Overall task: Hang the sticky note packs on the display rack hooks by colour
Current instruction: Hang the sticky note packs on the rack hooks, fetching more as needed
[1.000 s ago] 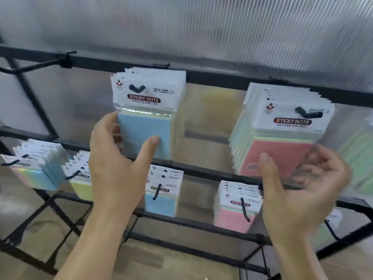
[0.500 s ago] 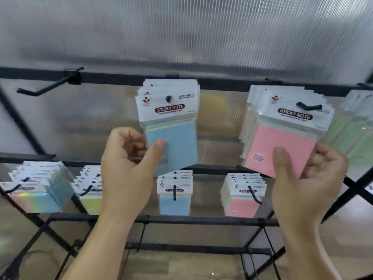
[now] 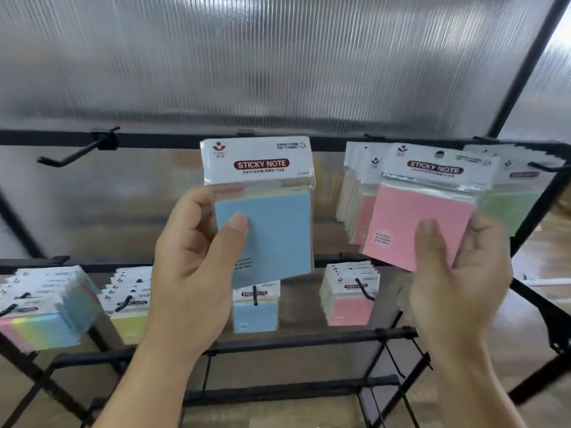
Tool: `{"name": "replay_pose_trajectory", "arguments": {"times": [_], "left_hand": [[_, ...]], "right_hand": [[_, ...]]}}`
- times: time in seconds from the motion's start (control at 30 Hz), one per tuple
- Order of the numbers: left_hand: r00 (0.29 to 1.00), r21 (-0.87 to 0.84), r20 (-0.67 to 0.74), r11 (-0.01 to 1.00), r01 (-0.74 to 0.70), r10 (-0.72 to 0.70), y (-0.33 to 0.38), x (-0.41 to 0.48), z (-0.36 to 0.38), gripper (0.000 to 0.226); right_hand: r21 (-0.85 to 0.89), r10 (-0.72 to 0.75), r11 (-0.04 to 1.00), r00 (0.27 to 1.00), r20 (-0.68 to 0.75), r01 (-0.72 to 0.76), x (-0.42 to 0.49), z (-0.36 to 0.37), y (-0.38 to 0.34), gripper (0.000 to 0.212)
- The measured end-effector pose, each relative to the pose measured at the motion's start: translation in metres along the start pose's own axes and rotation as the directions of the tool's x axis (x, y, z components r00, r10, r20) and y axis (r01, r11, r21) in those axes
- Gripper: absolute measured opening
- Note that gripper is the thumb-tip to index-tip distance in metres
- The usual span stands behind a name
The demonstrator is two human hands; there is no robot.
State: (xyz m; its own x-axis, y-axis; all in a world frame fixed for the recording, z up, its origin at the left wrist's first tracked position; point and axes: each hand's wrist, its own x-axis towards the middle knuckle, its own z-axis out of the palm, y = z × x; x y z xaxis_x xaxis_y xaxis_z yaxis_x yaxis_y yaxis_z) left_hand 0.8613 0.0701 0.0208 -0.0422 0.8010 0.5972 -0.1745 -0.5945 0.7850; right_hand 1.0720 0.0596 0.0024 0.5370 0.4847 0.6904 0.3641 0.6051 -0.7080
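Display rack (image 3: 173, 140): black metal bars, two rows of hooks in view, set before a ribbed translucent panel (image 3: 278, 57).

Upper row, left to right:
- bare hook (image 3: 74, 152), angled outward from the top bar;
- blue sticky note pack (image 3: 278, 223), upright in front of the top bar, gripped by the left hand (image 3: 191, 257); thumb pressed flat on the blue face, fingers curled behind the pack's left edge, clamped on it; whether its header sat on a hook could not be told;
- stack of pink packs (image 3: 355, 205), hanging from the bar, edges fanned;
- pink sticky note pack (image 3: 411, 220), a single pack, tilted with its top leaning right, held in front of that stack by the right hand (image 3: 457, 273); thumb on the lower right of the pink face, fingers wrapped behind the right edge, pinching it; its hang hole showed in the header, off any hook;
- stack of green packs (image 3: 513, 208), blurred, on the far-right hook (image 3: 543, 166).

Lower row, left to right:
- thick stack of rainbow-edged packs (image 3: 46, 319), blue-faced, on its hook;
- stack of yellow packs (image 3: 129, 325), partly hidden by the left wrist;
- stack of blue packs (image 3: 255, 313), directly below the held blue one;
- lower stack of pink packs (image 3: 349, 304), on a hook bent upward at the tip.
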Motion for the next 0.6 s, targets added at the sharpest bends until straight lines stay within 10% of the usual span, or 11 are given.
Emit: {"name": "replay_pose_trajectory", "arguments": {"times": [0.37, 0.6], "left_hand": [[0.961, -0.043, 0.151, 0.969, 0.242, -0.234, -0.029, -0.027, 0.05, 0.018], [0.813, 0.029, 0.414, 0.899, 0.437, -0.409, -0.066, -0.068, 0.134, 0.018]], "right_hand": [[-0.055, 0.334, 0.942, 0.938, 0.095, -0.33, -0.025, -0.06, -0.001, 0.023], [-0.076, 0.508, 0.852, 0.854, -0.113, -0.517, -0.048, -0.149, -0.001, 0.033]]}}
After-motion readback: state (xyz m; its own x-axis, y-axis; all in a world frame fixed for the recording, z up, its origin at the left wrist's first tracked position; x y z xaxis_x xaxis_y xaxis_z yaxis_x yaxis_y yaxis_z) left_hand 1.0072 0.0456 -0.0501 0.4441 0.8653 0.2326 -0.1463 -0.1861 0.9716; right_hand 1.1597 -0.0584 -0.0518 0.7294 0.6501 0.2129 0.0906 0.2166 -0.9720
